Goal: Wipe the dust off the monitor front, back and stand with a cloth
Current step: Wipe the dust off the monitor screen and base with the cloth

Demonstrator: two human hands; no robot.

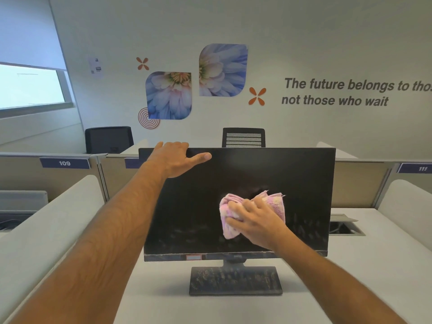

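A black monitor (292,183) stands upright on a white desk, its dark screen facing me. Dusty smears cover the lower part of the screen and the flat rectangular stand base (236,280). My left hand (174,160) grips the monitor's top edge near the left corner, fingers over the back, thumb on the front. My right hand (254,219) presses a crumpled pink cloth (230,226) flat against the middle of the screen. The monitor's back is hidden.
White desk (350,288) with curved white side dividers (58,218) left and right. An open cable hatch (346,226) lies right of the monitor. Beige partitions with number plates 109 and 111 stand behind. Two black office chairs (243,137) sit beyond them.
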